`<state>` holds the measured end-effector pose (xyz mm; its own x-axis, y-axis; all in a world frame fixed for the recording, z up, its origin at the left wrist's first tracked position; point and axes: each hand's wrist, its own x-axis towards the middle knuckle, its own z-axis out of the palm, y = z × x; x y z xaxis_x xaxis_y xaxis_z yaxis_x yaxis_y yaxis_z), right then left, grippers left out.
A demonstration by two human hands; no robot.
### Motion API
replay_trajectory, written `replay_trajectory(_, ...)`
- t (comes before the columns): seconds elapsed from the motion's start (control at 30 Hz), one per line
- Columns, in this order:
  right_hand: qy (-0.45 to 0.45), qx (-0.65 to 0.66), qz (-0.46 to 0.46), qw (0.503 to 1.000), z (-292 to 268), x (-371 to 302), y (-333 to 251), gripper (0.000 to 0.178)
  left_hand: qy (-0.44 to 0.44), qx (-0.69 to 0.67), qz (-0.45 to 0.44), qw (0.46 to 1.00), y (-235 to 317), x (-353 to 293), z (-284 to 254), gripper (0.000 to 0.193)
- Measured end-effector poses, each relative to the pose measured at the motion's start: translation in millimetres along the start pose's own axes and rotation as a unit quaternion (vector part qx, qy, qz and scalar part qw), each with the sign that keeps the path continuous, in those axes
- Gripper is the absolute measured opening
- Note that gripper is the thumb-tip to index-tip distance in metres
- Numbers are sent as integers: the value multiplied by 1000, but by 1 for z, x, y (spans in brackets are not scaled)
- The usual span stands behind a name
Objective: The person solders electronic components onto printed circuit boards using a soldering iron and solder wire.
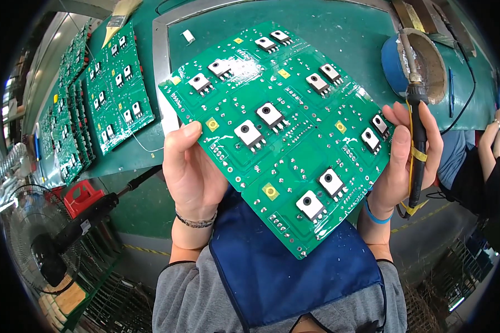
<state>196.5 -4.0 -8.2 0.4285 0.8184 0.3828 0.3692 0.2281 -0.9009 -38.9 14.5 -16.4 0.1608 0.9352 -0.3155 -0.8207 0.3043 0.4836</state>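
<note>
A large green circuit board is held up, tilted, between my two hands over the bench. Pairs of three-legged, metal-backed transistors and small yellow squares dot its face. My left hand grips its left edge, thumb on top and the fingers hidden beneath. On the right edge, my right hand pinches the board with the thumb. That same hand also has a soldering iron lying along its fingers, the metal tip pointing away from me toward a round blue-rimmed holder.
More circuit boards stand stacked at the left on the green bench. A brush lies behind them. A fan and a red plastic part are at lower left. Another person's arm shows at far right.
</note>
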Motion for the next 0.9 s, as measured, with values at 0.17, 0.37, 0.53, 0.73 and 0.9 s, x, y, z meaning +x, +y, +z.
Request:
replay_trajectory(0.17,4,2,-16,1000,-2,1,1,37,0,-21,-13,1000,0,1,0,45)
replay_trajectory(0.37,-15,36,19,999,3,4,12,33,-58,-37,22,997,0,-1,11,43)
replay_trajectory(0.53,-28,67,23,997,8,2,26,32,-68,5,60,996,-1,-8,20,43)
replay_trajectory(0.73,-41,74,18,996,12,1,34,32,-29,99,77,992,-1,-15,27,55)
replay_trajectory(0.9,-62,48,23,997,13,2,34,32,-21,130,73,989,-2,-19,28,56)
